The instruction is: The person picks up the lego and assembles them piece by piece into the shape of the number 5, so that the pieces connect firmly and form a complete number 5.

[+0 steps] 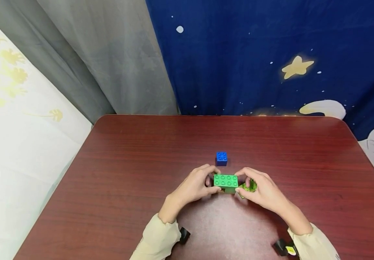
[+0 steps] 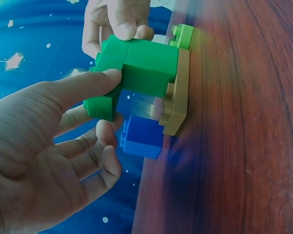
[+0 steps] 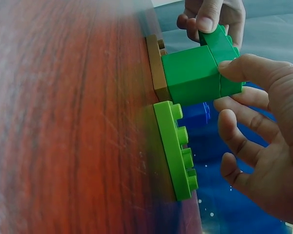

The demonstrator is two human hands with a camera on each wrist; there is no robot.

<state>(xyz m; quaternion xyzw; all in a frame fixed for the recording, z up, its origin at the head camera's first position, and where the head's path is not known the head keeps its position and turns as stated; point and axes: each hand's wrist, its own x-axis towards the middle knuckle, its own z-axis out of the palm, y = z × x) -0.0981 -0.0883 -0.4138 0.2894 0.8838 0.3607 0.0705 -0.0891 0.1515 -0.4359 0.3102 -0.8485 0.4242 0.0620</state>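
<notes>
A long green brick [image 1: 225,180] with studs on top lies across a green block [image 3: 191,74], its left end overhanging. That block stands on a brown studded plate [image 2: 181,95], mostly hidden in the head view. My left hand [image 1: 191,185] pinches the overhanging left end between thumb and fingers. At the right end, my right hand [image 1: 264,190] pinches the same long brick, its thumb near the seam with the block below. The two green pieces touch; whether they are fully pressed together I cannot tell. A light green studded plate [image 3: 172,151] lies beside the brown one, under my right hand.
A blue brick [image 1: 221,158] stands on the reddish-brown table [image 1: 135,155] just beyond the green pieces. Grey and blue curtains [image 1: 238,54] hang behind the table's far edge. Black wrist devices [image 1: 184,235] sit by the sleeves.
</notes>
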